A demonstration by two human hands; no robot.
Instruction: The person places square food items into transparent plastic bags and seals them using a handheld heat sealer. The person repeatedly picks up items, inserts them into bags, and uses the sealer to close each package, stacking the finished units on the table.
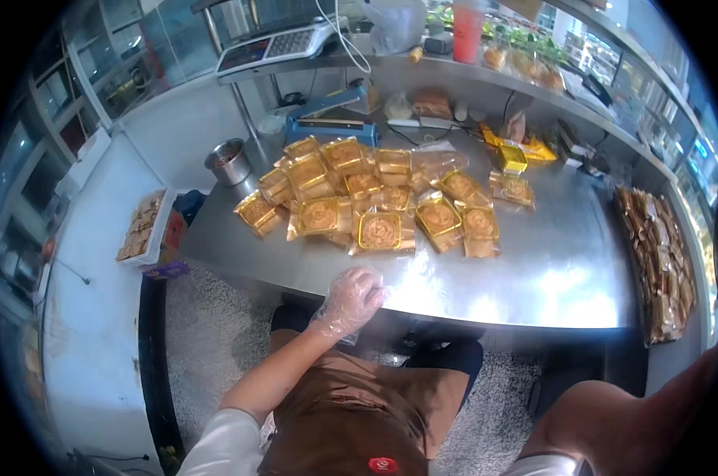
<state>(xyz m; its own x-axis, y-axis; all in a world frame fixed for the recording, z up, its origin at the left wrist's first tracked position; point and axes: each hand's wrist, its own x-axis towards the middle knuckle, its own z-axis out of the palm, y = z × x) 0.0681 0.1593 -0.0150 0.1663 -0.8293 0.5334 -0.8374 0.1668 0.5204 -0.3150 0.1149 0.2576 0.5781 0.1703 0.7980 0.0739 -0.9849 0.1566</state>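
My left hand [351, 300], in a thin clear plastic glove, rests at the front edge of the steel table with its fingers curled into a loose fist. Nothing shows in its grip. Just beyond it lie several flat square pastries in clear wrappers with gold trays, the nearest being a wrapped pastry [380, 230]. More of them are heaped to the left, around a wrapped pastry [307, 170]. My right arm [613, 420] reaches up and out past the right rim of the head view, so my right hand is out of sight.
A blue bag sealer [331, 131] and a metal pot [228, 163] stand behind the heap. A scale [275, 46] sits on the upper shelf. At right is a long stack of brown packets [656, 266]; at left, a white bin [148, 226]. A yellow box [512, 159] lies at the back.
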